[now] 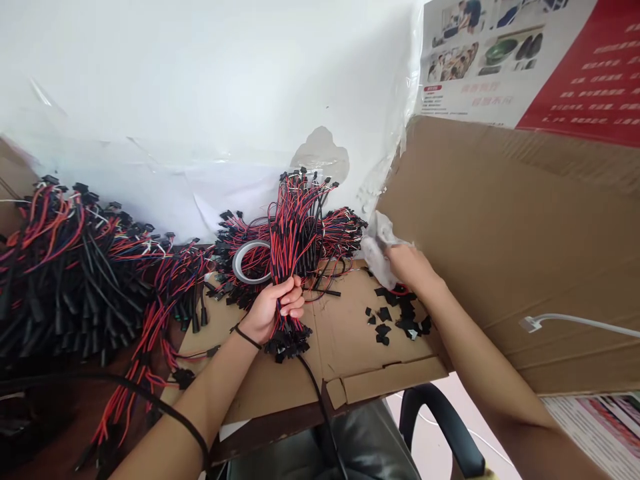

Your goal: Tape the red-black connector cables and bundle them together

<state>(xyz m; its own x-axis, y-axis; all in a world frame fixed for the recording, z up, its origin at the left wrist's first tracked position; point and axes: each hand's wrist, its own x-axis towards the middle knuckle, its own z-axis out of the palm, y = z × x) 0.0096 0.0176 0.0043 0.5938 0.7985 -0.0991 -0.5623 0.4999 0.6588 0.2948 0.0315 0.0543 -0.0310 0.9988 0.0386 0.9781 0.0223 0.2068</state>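
My left hand (285, 300) is wrapped around a bundle of red and black connector wires (290, 237). The bundle stands nearly upright, black plugs at its top end and more plugs (287, 341) below my fist. My right hand (407, 265) is at a crumpled clear plastic bag (379, 257) beside the cardboard wall; its fingers are hidden, so what it grips is not visible. Under that wrist, a bit of something red shows among cut black pieces (400, 307). Just left of the held bundle, a grey-white tape roll (240, 263) leans on other wires.
A large heap of wired black connectors (65, 287) covers the left side. Behind my left hand lies another wire pile (345, 223). Cardboard (345, 320) covers the tabletop, and a tall cardboard sheet (500, 220) rises at right. A chair armrest (443, 420) is below the front edge.
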